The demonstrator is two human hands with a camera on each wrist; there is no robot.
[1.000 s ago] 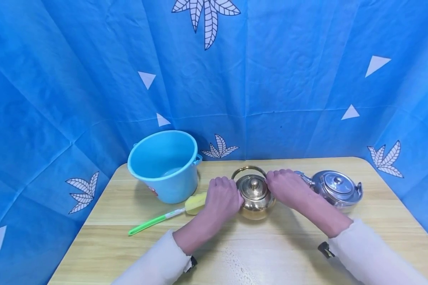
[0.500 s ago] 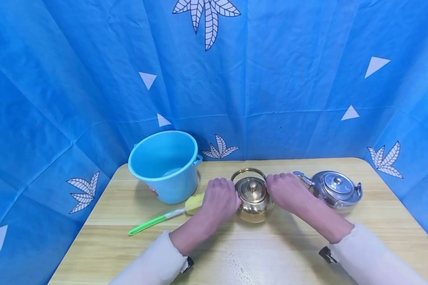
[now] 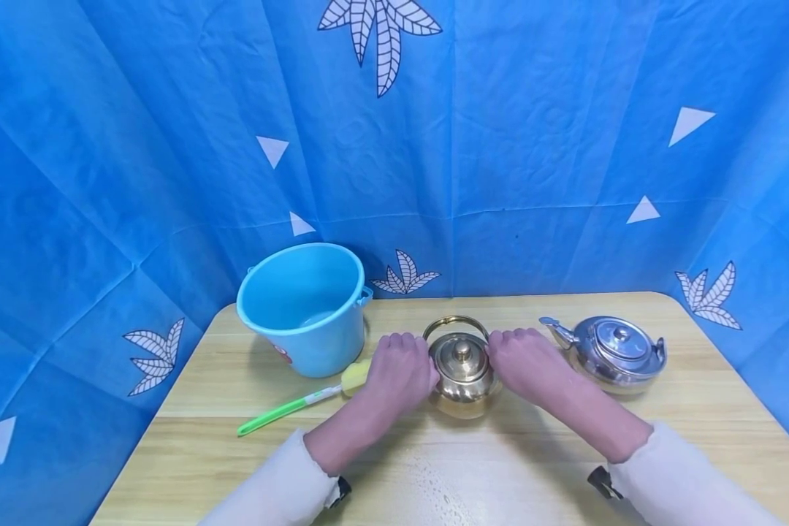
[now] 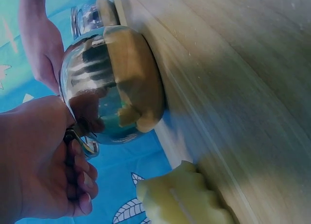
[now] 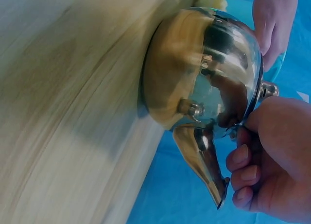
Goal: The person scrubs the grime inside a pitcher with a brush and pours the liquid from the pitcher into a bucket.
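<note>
A gold-coloured metal teapot [image 3: 462,380] stands upright between the two hands, its knobbed lid on. My left hand [image 3: 399,369] grips the left end of its hoop handle [image 3: 456,319], fingers curled round it in the left wrist view. On the other side, the handle's right end is in my right hand [image 3: 526,363]; the spout [image 5: 199,156] juts out beside those fingers in the right wrist view. The teapot's base is at the tabletop; whether it touches, I cannot tell. The hands hide the handle's ends in the head view.
Behind on the left is a light blue bucket [image 3: 322,347]. A sponge brush with a green handle [image 3: 272,418] lies in front of it, its yellow head [image 3: 355,377] beside my left hand. A silver teapot [image 3: 614,358] stands to the right. Water drops wet the wooden table [image 3: 434,482].
Both hands have drawn the gold teapot a little nearer to me and slightly left. The bucket, brush and silver teapot stay put.
</note>
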